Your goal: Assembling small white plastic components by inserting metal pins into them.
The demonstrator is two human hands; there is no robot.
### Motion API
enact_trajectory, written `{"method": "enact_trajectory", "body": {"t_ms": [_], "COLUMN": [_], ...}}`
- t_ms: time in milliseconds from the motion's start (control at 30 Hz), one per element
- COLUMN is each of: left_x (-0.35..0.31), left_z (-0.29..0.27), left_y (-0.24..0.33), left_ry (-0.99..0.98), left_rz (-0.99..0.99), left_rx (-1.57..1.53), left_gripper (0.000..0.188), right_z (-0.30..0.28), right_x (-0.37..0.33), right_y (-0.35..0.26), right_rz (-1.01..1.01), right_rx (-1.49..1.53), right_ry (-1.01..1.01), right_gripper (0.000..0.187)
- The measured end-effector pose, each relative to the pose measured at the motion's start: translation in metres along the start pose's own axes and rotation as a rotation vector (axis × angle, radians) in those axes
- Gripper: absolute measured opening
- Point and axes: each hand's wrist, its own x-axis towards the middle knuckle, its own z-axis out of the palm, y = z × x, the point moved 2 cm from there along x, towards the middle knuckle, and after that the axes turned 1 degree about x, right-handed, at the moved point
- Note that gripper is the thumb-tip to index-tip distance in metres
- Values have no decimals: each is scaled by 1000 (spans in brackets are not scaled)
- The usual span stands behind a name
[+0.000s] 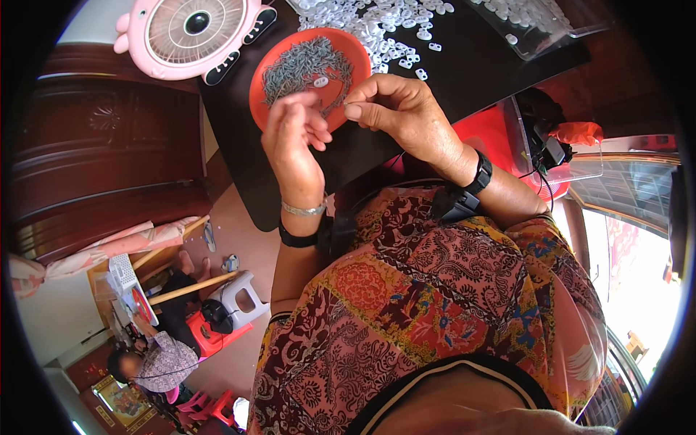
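Observation:
A round orange-red plate [259, 90] on the black table holds a heap of small grey screws [308, 65]. Over its near edge is my left hand [297, 145], fingers loosely spread and blurred by motion, with no object visible in them. Just beyond those fingertips, a small white two-holed plastic piece [321, 82] shows against the plate; whether it lies there or is in the air I cannot tell. To the right, my right hand [413, 116] pinches thumb and forefinger together. Whatever is between them is too small to make out.
Many loose white plastic pieces [391, 29] cover the far part of the black table [478, 80]. A pink fan [196, 25] stands far left, a clear tray [525, 36] far right. A red container [486, 138] is beside the table. Another person [163, 362] sits at lower left.

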Motion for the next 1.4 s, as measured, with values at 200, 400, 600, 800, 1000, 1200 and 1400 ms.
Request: {"method": "enact_trajectory", "body": {"t_ms": [200, 400, 600, 800, 1000, 1200, 1400], "left_x": [-18, -16, -17, -19, -19, -20, -22], "left_z": [23, 30, 28, 31, 37, 37, 35], "left_y": [-8, -11, -14, -12, -10, -17, -16], "left_ry": [-211, -299, -366, -442, -384, -326, -284], "left_rz": [-185, -197, -239, -175, -108, -92, -78], "left_rx": [-202, -382, -571, -580, -609, -685, -650], "left_gripper": [31, 31, 29, 61, 61, 50, 27], "right_z": [-2, -3, 8, 18, 20, 21, 20], "right_x": [0, 4, -3, -5, -5, -5, -6], "right_y": [-5, -4, -12, -22, -11, -8, -7], "right_rz": [-226, -372, -29, 52, 112, 113, 111], "right_rx": [-130, -229, 88, 183, 240, 281, 280], "right_ry": [72, 24, -48, -36, -21, -6, -13], "right_gripper": [11, 10, 7, 9, 9, 7, 6]}}
